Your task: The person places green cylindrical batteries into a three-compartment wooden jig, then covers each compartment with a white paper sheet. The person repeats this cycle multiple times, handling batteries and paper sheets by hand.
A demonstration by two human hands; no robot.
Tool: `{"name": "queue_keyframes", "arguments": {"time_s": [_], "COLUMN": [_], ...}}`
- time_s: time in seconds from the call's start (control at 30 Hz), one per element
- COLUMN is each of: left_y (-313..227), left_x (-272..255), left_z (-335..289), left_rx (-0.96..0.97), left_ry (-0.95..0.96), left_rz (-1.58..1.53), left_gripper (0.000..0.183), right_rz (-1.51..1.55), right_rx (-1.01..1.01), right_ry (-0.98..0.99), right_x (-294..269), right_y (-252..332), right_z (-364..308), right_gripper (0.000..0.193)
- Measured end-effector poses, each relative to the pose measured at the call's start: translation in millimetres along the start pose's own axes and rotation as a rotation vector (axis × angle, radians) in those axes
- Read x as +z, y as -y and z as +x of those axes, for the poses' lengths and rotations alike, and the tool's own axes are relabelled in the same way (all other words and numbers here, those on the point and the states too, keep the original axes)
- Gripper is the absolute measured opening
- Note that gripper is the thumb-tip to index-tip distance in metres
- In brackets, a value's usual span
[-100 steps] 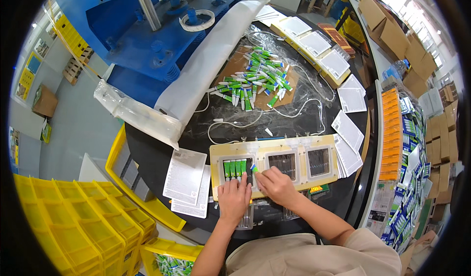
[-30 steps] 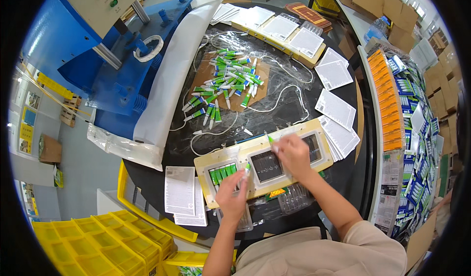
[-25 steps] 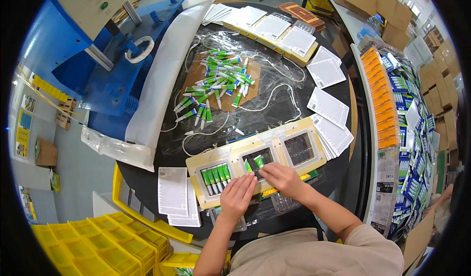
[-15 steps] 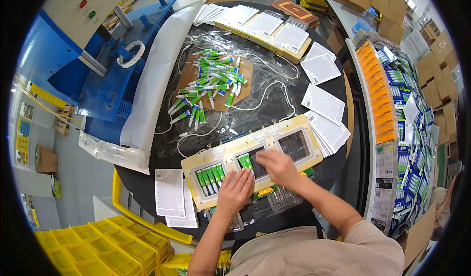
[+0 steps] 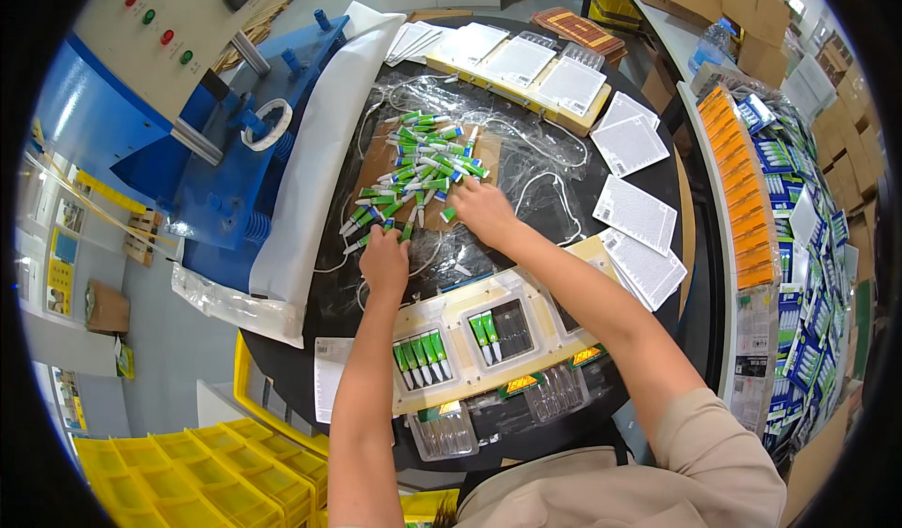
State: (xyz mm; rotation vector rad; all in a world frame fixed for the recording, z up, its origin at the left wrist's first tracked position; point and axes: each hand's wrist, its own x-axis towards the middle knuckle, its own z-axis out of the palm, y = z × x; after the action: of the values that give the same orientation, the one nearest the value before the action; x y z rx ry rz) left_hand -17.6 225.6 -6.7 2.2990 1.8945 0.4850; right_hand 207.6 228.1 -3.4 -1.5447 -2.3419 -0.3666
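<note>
Both arms reach over the tray to a loose pile of small green-and-white tubes (image 5: 427,162) with blue bands. At its near left edge my left hand (image 5: 385,263) pinches a small tube (image 5: 406,232). My right hand (image 5: 484,213) has its fingers curled down onto the pile's right side; whatever they grip is hidden. Beneath my forearms lies a cream frame tray (image 5: 442,313) with windows. Its left window holds a row of several tubes (image 5: 423,357); the middle one holds two tubes (image 5: 486,333) at its left side. My right forearm partly covers the right window.
White printed cards (image 5: 634,213) lie along the table's right side. A second cream tray (image 5: 573,107) topped with cards stands at the back. Clear plastic blisters (image 5: 443,432) lie at the near edge. On the left is a blue machine (image 5: 211,185); yellow crates (image 5: 197,472) stand below it.
Both hands have left the tray's middle window and moved forward to the tube pile. The whole view has shifted slightly. Two tubes show in the middle window, uncovered by my hands.
</note>
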Motion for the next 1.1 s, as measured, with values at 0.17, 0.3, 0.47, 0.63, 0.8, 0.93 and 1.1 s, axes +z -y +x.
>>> {"name": "queue_keyframes", "arguments": {"time_s": [0.17,0.3,0.47,0.63,0.8,0.93,1.1], "left_y": [18,12,-10,-38,-78,-112,-113], "left_x": [-4,-18,-52,-76,-92,-102,-100], "left_z": [-15,-53,-114,-154,-201,-230,-228], "left_rx": [0.113,-0.137,-0.407,-0.662,-0.995,-0.785,0.034], "left_ry": [-0.098,-0.008,0.086,0.213,0.59,0.865,0.686], "left_rz": [-0.01,-0.438,-1.072,-1.626,-2.084,-1.804,-0.78], "left_gripper": [0.016,0.016,0.012,0.012,0.027,0.055,0.045], "right_rz": [0.361,0.424,0.305,0.339,0.36,0.235,0.329], "right_rx": [0.097,0.259,0.305,0.421,0.538,0.499,0.55], "right_ry": [-0.064,-0.036,-0.102,-0.138,-0.241,-0.204,-0.116], "right_x": [-85,-116,-103,-97,-84,-28,31], "right_y": [18,71,105,115,53,-8,-30], "right_z": [-103,-177,-191,-184,-126,-31,20], "right_gripper": [0.033,0.034,0.033,0.029,0.016,0.029,0.026]}}
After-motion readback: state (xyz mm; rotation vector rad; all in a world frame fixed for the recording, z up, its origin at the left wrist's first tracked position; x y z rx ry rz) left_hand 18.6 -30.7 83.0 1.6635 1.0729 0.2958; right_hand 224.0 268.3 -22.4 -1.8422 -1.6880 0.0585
